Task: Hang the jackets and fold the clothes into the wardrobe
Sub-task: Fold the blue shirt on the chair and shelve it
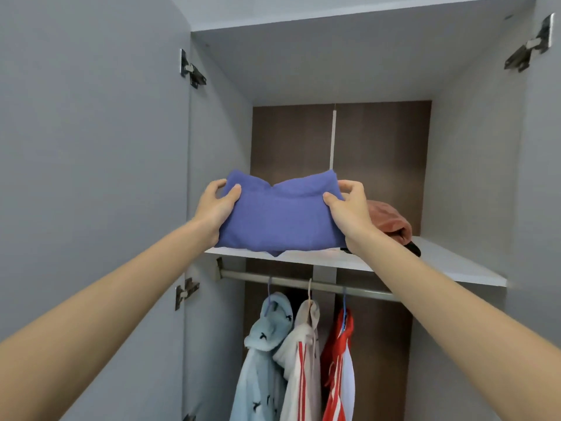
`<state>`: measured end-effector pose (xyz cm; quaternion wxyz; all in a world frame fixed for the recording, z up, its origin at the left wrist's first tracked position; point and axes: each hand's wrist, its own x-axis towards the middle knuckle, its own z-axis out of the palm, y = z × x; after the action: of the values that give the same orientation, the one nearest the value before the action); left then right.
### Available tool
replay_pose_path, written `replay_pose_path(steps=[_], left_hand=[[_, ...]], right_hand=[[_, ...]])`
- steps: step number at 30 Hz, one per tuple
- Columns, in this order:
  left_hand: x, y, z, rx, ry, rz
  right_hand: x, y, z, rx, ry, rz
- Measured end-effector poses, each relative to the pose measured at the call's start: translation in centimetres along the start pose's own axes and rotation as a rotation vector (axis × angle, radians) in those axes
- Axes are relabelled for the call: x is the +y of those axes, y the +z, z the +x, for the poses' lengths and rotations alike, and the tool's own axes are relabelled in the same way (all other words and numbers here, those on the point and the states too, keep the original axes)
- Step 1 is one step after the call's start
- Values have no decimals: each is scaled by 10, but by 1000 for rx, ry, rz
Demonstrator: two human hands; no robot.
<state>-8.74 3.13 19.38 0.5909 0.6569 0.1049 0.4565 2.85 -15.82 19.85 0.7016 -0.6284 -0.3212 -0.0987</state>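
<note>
wardrobe (473, 177): grey inside with a brown back panel, seen looking up into it

left door (91, 147): plain grey, swung open and filling the whole left side of the view

shelf (455, 268): white board across the upper part, which is where the folded stuff sits

rail (288, 282): metal bar right under the shelf with three hangers on it

light blue jacket (261, 360): hooded, little dark marks on it, hanging leftmost on the rail

white jacket (303, 360): red stripes down it, hanging in the middle and touching the blue one

red jacket (338, 360): red and white, hanging rightmost, pressed up against the white one

folded purple-blue garment (282, 217): its bottom edge is at the shelf's front edge on the left half, and the top sags a bit in the middle

rust-coloured garment (391, 220): bundled on the shelf just right of the purple-blue one, partly behind the right wrist, with something black poking out under it

left hand (217, 208): grips the folded garment's left end, thumb on the front, fingers curled over the top corner

right hand (352, 211): same deal on the right end, pinching the top corner

hinges (192, 69): metal, on the door edges
</note>
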Motion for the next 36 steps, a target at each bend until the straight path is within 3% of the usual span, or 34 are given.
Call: replay_pose_path(steps=[11, 17, 19, 22, 24, 26, 28, 30, 33, 36], left_hand=[[-43, -2, 221, -36, 129, 318], [-85, 7, 306, -63, 105, 416], [-103, 6, 321, -75, 106, 588], [-119, 1, 330, -110, 157, 1123], [-119, 1, 327, -74, 245, 1327], [-114, 8, 325, -54, 361, 1313], [-108, 17, 323, -82, 399, 1191], [-110, 25, 320, -165, 329, 1150], [-129, 26, 317, -322, 166, 1270], [-143, 21, 317, -344, 97, 1250]], right_hand=[[65, 108, 173, 1, 46, -39], [104, 144, 235, 13, 51, -146], [116, 149, 243, -85, 75, -279], [126, 151, 246, -279, 161, -572], [126, 151, 248, -264, 75, -871], [124, 153, 250, -225, -112, -998], [123, 161, 250, -295, -190, -938], [128, 172, 250, -395, -156, -918], [143, 183, 246, -488, -69, -983], [153, 186, 240, -502, -38, -976]])
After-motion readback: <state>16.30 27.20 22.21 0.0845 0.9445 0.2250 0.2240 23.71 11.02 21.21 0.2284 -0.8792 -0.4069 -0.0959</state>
